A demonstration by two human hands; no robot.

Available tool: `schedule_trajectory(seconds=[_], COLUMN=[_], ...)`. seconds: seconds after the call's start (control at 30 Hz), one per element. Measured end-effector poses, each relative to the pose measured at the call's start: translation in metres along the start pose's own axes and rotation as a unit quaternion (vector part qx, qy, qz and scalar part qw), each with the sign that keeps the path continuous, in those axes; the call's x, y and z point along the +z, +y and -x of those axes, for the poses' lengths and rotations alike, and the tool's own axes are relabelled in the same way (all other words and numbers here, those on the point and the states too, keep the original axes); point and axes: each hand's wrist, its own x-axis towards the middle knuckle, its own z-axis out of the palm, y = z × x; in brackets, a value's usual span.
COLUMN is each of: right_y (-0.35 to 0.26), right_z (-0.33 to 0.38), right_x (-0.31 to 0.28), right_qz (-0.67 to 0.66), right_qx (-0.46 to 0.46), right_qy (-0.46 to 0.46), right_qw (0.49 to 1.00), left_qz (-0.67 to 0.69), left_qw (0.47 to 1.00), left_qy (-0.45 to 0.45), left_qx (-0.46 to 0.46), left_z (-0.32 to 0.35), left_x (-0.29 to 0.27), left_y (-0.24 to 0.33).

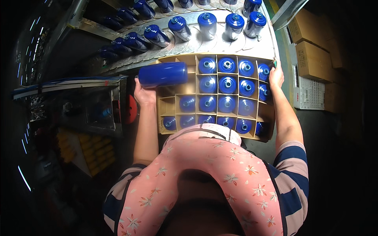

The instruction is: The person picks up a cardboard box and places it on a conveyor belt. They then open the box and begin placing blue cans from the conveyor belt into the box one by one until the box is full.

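Pink floral collar [202, 151] nearest. L hand [145, 94] holds blue bottle [163, 74] sideways over far-left part of carton [167, 105]; R hand [277, 76] at right rim, grip unclear. Prob. packing; next needs bottle tipped upright.

Brown cartons [314, 61] beside a white crate [311, 94]

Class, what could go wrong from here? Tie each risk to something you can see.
1. The glossy blue cylindrical bottle is sideways, with the left hand at its left end, so its other end might dip or slip.
2. The thin brown cardboard dividers could bend if it came down crooked.
3. The upright blue-topped bottles stand close beyond the brown cardboard carton; a push from the right hand at its rim might jostle them.
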Motion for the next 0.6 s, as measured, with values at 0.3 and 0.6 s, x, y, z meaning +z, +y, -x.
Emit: schedule_trajectory(seconds=[0.3,0.6], right_y=[-0.003,0.004], right_z=[0.0,0.001], right_x=[-0.009,-0.004], right_qz=[0.022,0.012], right_qx=[0.039,-0.022], right_qy=[-0.052,0.011], right_qw=[0.998,1.0], left_qz=[0.23,0.266], left_qw=[0.953,0.933], left_qy=[0.0,-0.057], left_qx=[-0.196,-0.237], left_z=[0.002,0.006], left_x=[-0.014,-0.013], left_y=[-0.05,-0.064])
